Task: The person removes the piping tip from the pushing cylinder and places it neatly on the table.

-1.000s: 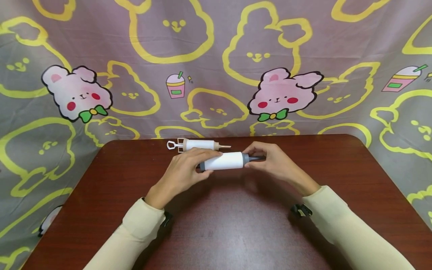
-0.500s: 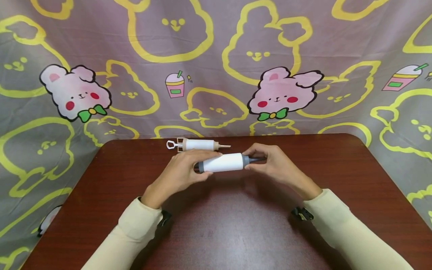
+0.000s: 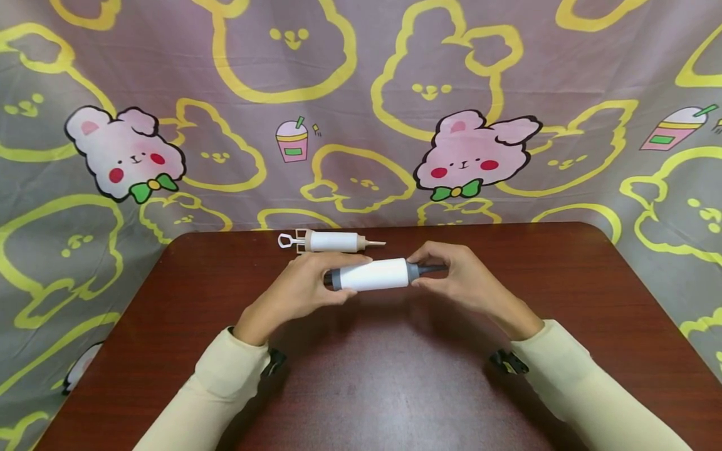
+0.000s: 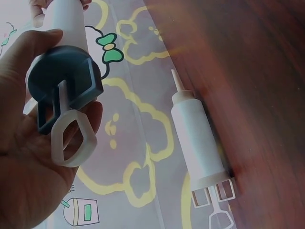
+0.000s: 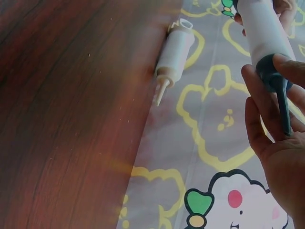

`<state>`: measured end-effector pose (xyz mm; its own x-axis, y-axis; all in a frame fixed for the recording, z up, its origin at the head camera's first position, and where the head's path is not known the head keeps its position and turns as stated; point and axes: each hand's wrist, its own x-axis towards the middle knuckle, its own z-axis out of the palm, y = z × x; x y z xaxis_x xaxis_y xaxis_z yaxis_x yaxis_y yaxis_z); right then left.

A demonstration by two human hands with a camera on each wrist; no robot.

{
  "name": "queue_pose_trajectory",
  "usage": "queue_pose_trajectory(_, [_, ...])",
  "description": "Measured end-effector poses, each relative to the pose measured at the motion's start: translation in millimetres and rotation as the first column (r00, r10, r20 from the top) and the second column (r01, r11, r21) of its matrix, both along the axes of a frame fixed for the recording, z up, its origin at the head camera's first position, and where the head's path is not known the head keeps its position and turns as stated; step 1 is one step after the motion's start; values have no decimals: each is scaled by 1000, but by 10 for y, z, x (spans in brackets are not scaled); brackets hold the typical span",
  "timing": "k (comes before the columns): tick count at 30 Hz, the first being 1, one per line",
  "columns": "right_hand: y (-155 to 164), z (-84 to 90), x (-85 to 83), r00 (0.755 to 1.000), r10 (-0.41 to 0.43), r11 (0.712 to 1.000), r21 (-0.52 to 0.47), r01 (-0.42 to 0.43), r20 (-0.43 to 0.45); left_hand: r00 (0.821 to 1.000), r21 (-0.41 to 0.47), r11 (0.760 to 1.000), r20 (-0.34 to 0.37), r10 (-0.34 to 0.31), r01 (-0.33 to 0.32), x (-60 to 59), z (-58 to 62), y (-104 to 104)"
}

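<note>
Between both hands, a large plastic syringe (image 3: 375,274) with a white barrel and dark grey ends is held roughly level above the table. My left hand (image 3: 293,285) grips its plunger end, thumb and fingers on either side of the barrel. In the left wrist view a pale pull ring (image 4: 74,138) sticks out past the dark finger flange (image 4: 95,78). My right hand (image 3: 465,272) pinches the dark nozzle cap (image 5: 270,71), and the slim nozzle (image 5: 283,112) points toward that palm. Behind them lies a second syringe (image 3: 334,242), white with beige ends.
The second syringe rests near the back edge of the dark red-brown table (image 3: 383,376), its nozzle pointing right. A patterned curtain (image 3: 361,125) with bunny drawings hangs right behind the table. Dark straps (image 3: 273,363) sit at both wrists.
Both hands have come slightly nearer with the dark-ended syringe, and it tilts a little, right end higher. Their hold on it looks the same. The beige-ended syringe has stayed put.
</note>
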<state>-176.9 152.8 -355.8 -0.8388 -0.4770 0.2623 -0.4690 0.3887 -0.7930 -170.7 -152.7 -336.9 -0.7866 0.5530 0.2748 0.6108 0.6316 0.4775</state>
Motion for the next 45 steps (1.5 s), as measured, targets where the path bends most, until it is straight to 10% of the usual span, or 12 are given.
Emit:
queue_pose_trajectory(21, [40, 59, -1, 993, 34, 998, -55, -28, 117, 991, -53, 998, -128, -35, 28, 36, 24, -4])
queue_pose_trajectory(45, [43, 56, 26, 989, 40, 998, -48, -34, 139, 993, -35, 998, -102, -51, 48, 33, 46, -9])
